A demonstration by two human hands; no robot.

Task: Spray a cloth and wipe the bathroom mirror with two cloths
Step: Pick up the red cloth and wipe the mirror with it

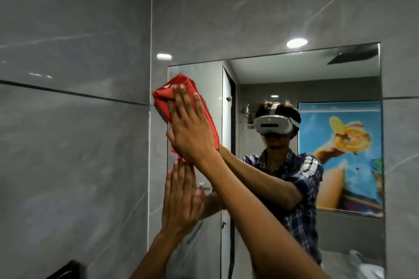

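Head view: red cloth point(188, 106) pressed flat to the upper left corner of the mirror point(317, 88) by the right hand point(192, 133), fingers spread wide over it.

The left hand point(181, 201) lies flat and empty on the glass below, fingers straight and close together; that bare palm could smear the glass, and the bunched cloth may slip off the mirror's edge onto the tiled wall point(74, 120). No second cloth or spray bottle is visible; the mirror's lower part is cut off.
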